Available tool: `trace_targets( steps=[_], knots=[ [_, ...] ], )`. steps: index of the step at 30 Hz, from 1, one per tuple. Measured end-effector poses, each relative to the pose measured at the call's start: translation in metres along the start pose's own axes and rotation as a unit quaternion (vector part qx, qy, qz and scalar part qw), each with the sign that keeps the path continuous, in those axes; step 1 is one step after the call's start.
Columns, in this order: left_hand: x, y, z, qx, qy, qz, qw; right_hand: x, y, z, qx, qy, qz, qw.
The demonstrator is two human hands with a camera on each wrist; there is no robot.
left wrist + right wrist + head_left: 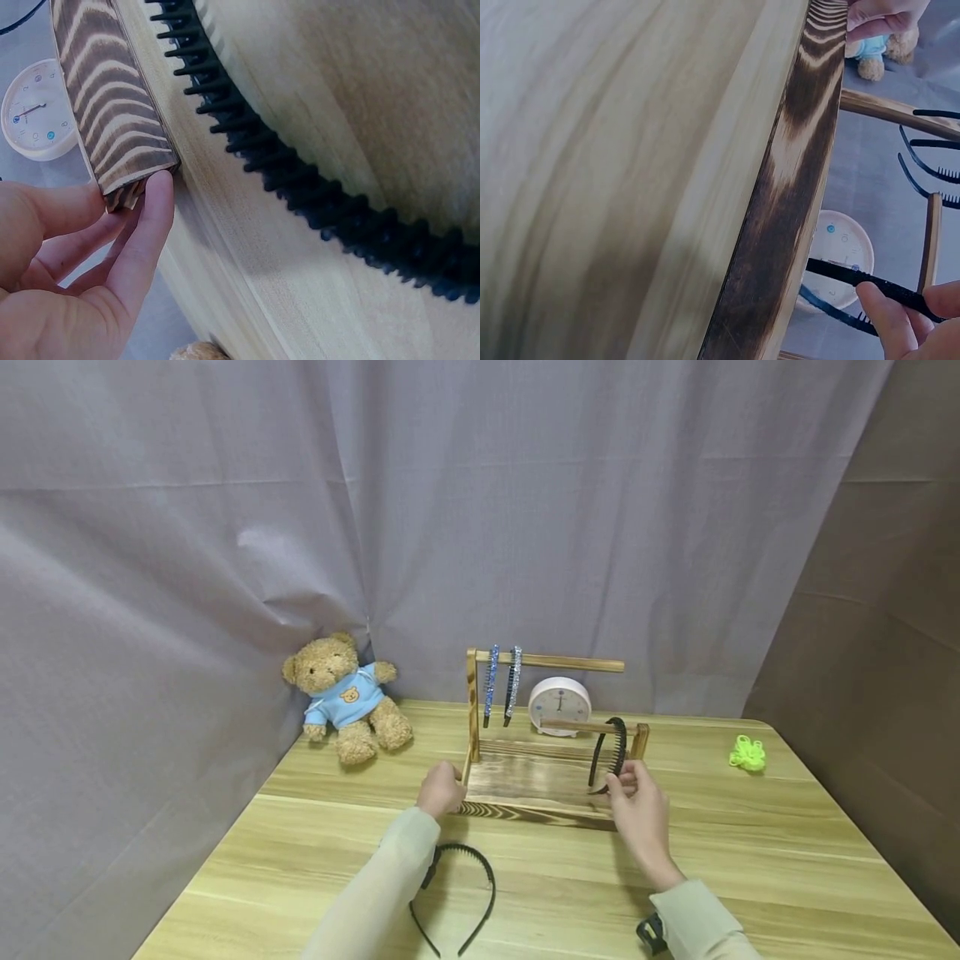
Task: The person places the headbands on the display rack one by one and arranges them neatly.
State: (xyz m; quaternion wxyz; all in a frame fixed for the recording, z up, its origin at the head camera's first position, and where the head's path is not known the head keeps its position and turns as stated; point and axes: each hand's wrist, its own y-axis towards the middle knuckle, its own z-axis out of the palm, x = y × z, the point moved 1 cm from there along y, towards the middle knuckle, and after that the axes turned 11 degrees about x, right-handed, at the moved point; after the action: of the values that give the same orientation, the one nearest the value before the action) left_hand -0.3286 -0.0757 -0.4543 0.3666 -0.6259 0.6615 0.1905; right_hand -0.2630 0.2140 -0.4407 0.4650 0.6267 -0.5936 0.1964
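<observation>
A wooden rack (525,781) with a dark-grained base stands on the table. My left hand (441,789) grips the base's left front corner, thumb and fingers on either side of its end (135,142). Over the rack's lower right bar hangs a black toothed headband (619,745). My right hand (643,817) pinches that headband near its lower end, as the right wrist view also shows. A blue glittery headband (491,685) and a silver glittery headband (513,685) hang side by side on the upper bar. Another black headband (491,893) lies beside my left forearm.
Behind the rack stands a round white clock (559,703). A teddy bear (345,697) in a blue shirt sits at the back left against the grey curtain (525,510). To the right lies a neon yellow-green bundle (747,753) on the wooden table (787,843).
</observation>
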Motion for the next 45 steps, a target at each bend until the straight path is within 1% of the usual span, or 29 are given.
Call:
trace_targets(
  steps=[8, 13, 17, 22, 29, 33, 40, 45],
  knots=[
    [0.0, -0.001, 0.0, -0.002, 0.0, 0.003, 1.0, -0.002, 0.002, -0.004, -0.02, -0.022, 0.012, 0.999],
    [0.0, -0.001, -0.001, 0.001, -0.003, 0.005, 1.0, -0.007, 0.003, -0.005, -0.028, -0.038, 0.013, 0.999],
    [-0.001, -0.002, -0.001, 0.001, 0.0, 0.005, 1.0, -0.013, 0.004, -0.006, -0.029, -0.038, 0.018, 0.999],
    [-0.002, -0.003, -0.002, 0.0, 0.004, 0.007, 1.0, -0.016, 0.003, -0.008, -0.024, -0.033, 0.041, 0.998],
    [-0.001, -0.002, -0.002, 0.0, 0.009, 0.015, 0.9999, -0.011, -0.002, -0.012, -0.005, -0.016, 0.063, 0.998],
    [0.001, -0.001, -0.001, 0.0, 0.01, 0.016, 0.9998, -0.006, -0.007, -0.014, -0.004, -0.012, 0.084, 0.996],
    [0.001, 0.0, 0.0, -0.02, 0.037, 0.034, 0.9985, 0.001, -0.015, -0.018, 0.004, -0.013, 0.094, 0.995],
    [0.002, 0.0, 0.0, -0.023, 0.042, 0.037, 0.9982, 0.004, -0.02, -0.019, 0.001, -0.016, 0.098, 0.995]
  ],
)
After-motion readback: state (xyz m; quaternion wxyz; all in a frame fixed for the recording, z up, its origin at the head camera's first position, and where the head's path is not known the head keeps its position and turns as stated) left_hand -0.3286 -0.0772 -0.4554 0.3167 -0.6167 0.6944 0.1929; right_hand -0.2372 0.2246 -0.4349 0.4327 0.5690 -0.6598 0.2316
